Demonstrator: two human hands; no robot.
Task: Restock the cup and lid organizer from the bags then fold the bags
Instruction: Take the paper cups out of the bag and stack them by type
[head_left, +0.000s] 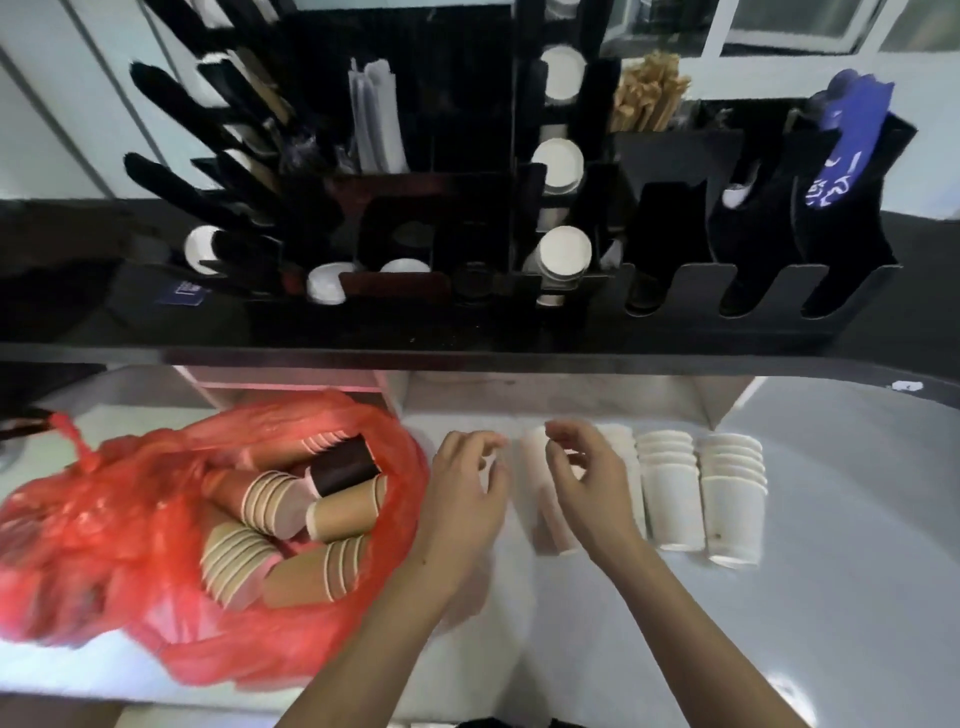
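1. Hands: left hand (464, 486) and right hand (587, 480) are hovering, fingers loosely curled, over a white cup stack (546, 499); contact is blurred.
2. Red bag (130, 545) of brown cups (343, 512) is lying left; black organizer (519, 249) is standing behind.

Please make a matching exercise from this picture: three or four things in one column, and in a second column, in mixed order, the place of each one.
Things:
1. brown cup stacks
2. white cup stacks
3. wooden stirrers
4. red bag

Places:
A. upright in a rear compartment of the black organizer
B. on the steel counter, right of both hands
C. lying inside the red bag
D. on the counter, left of the left hand

Right pairs: 1-C, 2-B, 3-A, 4-D
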